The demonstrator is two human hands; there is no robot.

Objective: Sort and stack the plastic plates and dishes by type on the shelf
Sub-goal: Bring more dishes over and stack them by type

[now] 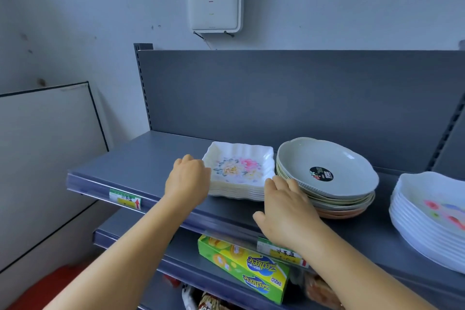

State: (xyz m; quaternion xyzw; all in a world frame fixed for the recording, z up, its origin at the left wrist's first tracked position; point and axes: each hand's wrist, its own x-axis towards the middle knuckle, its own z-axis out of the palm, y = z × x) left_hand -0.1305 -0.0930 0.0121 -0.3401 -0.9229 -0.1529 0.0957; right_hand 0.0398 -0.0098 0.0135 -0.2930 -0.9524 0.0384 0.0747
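Both hands bracket the stack of square floral dishes [239, 171] on the top shelf [151, 158]: the left hand [187, 178] curls on its left edge, the right hand [284, 206] lies flat with straight fingers at its right corner, beside the round bowl stack [327, 176]. To square the pile well, press both sides evenly and keep it apart from the bowls.

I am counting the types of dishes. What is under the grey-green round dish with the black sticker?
Under the grey-green round dish lies a stack of similar round dishes: cream rims, then pinkish-orange ones at the bottom. Only their edges show, and the right hand covers the stack's left front.
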